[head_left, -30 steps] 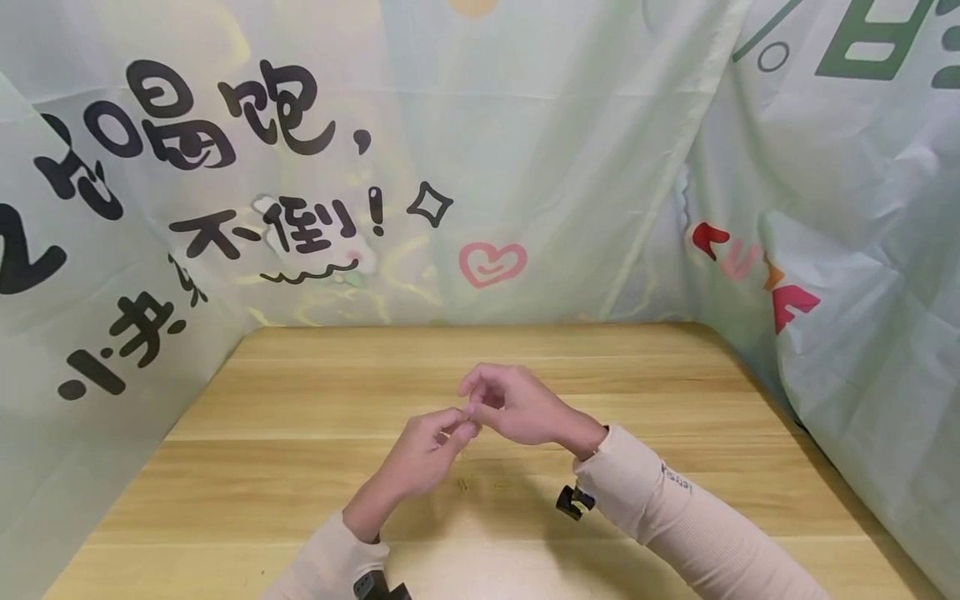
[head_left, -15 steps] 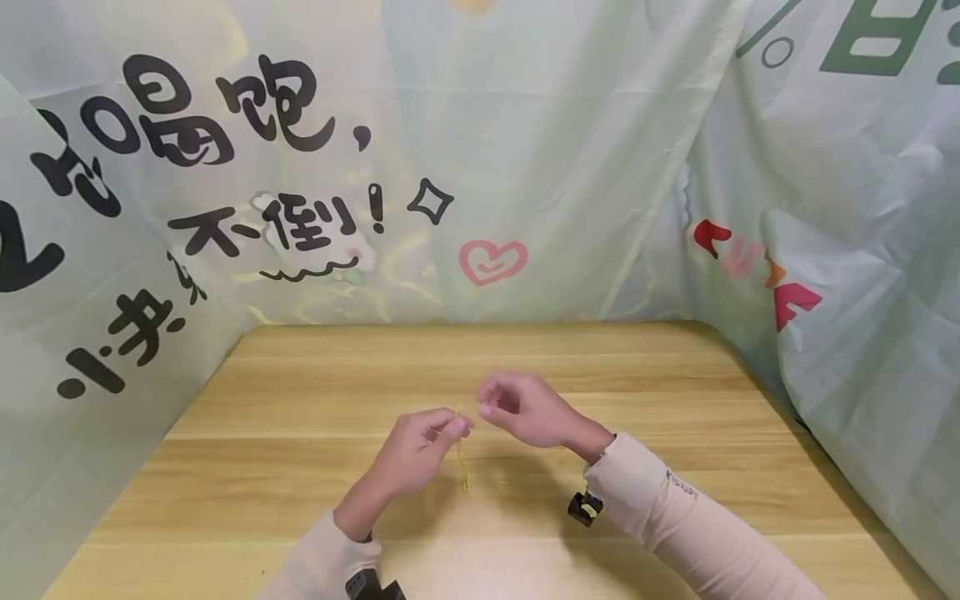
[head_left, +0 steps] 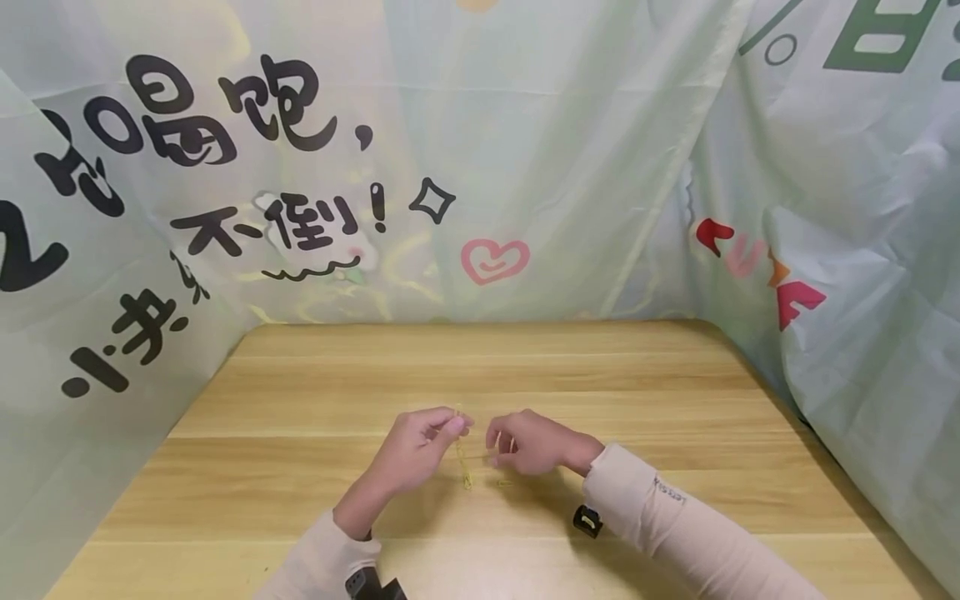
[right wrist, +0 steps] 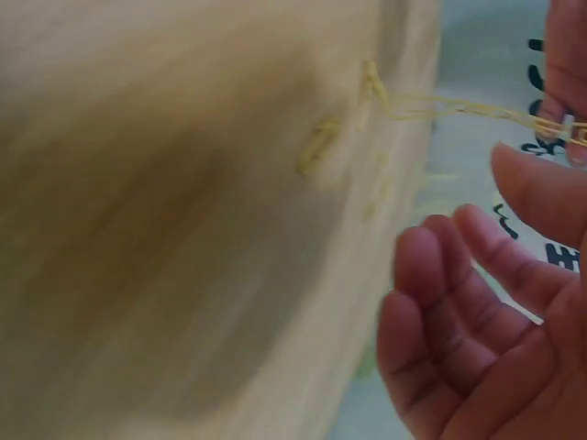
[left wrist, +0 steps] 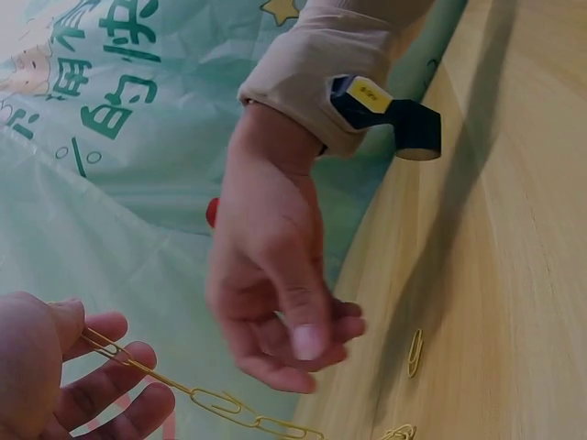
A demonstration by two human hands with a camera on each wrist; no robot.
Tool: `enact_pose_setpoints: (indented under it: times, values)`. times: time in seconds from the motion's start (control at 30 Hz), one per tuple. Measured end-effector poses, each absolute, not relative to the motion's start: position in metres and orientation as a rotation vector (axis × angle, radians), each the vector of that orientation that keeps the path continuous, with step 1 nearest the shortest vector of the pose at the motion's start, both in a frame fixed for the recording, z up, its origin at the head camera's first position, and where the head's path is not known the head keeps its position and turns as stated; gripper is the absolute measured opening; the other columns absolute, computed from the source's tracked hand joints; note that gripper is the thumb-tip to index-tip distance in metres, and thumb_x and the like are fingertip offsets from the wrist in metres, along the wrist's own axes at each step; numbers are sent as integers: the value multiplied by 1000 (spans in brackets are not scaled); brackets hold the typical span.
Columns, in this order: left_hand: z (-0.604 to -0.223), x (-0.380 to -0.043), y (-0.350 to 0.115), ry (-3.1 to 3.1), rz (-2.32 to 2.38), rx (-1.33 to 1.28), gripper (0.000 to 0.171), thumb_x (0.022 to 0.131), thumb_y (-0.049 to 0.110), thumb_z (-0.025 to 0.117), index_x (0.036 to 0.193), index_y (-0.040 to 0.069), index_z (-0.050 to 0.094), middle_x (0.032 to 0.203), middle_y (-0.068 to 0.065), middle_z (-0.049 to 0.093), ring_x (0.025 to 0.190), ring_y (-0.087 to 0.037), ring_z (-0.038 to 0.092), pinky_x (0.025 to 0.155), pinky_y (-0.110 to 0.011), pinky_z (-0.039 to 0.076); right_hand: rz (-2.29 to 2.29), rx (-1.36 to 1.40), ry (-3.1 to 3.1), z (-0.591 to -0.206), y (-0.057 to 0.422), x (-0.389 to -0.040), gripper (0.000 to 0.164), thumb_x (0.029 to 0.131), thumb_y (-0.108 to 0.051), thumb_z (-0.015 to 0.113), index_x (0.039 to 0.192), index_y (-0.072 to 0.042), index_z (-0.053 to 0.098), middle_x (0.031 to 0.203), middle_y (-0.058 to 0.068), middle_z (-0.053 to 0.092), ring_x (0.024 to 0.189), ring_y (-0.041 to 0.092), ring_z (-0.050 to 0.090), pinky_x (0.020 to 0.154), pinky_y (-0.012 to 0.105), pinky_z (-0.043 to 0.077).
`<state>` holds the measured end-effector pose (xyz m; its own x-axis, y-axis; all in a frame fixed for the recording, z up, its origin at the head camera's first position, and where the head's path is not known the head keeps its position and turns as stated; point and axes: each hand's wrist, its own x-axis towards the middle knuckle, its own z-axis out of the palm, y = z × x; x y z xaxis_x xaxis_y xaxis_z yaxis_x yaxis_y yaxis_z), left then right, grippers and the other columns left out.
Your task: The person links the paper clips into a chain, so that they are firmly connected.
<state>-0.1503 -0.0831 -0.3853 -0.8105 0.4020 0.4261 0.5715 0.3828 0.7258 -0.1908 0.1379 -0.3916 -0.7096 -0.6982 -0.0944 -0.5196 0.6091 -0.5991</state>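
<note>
My left hand (head_left: 417, 451) pinches the top of a chain of yellow paper clips (head_left: 464, 469) between thumb and forefinger. The linked clips (left wrist: 215, 401) hang down from its fingertips, and the lower end reaches the wooden table. Just right of the chain is my right hand (head_left: 531, 443), holding nothing, its fingers loosely bent and thumb apart from them in the right wrist view. A single loose yellow paper clip (left wrist: 415, 353) lies on the table, below and slightly left of the right hand in the head view.
The wooden table (head_left: 337, 367) is backed by a pale green printed cloth (head_left: 570, 183), which also hangs along both sides. Black wrist cameras (head_left: 587, 521) are strapped at both sleeves.
My right hand has parted from the left, moving right and then down toward the table. The left hand stays nearly in place, the clip chain now hanging in plain sight below it.
</note>
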Motion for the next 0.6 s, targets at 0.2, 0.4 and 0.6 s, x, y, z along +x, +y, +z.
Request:
enact_pose_setpoints:
  times: [0.2,0.4,0.6]
  values:
    - [-387,-151,-83,-2437,-1403,-898,23,101,15,51,99,5,72,96,-9,72,88,-21,69,74,-32,55,-697,-910,2494,-403,137,-187,15,87,-14,73,96,-11,62,72,-6,59,63,7,54,61,25,49]
    - [-386,-150,-83,-2462,-1414,-875,23,101,15,51,97,6,72,98,-8,72,89,-20,68,74,-31,54,-684,-900,2507,-411,136,-185,16,84,-13,76,92,-11,62,67,-6,56,59,5,49,57,23,46]
    - [-386,-150,-82,-2466,-1408,-855,22,101,14,52,98,6,72,96,-7,73,89,-20,68,73,-30,54,-651,-908,2528,-411,135,-185,16,83,-12,77,88,-11,62,67,-7,55,59,5,49,57,22,46]
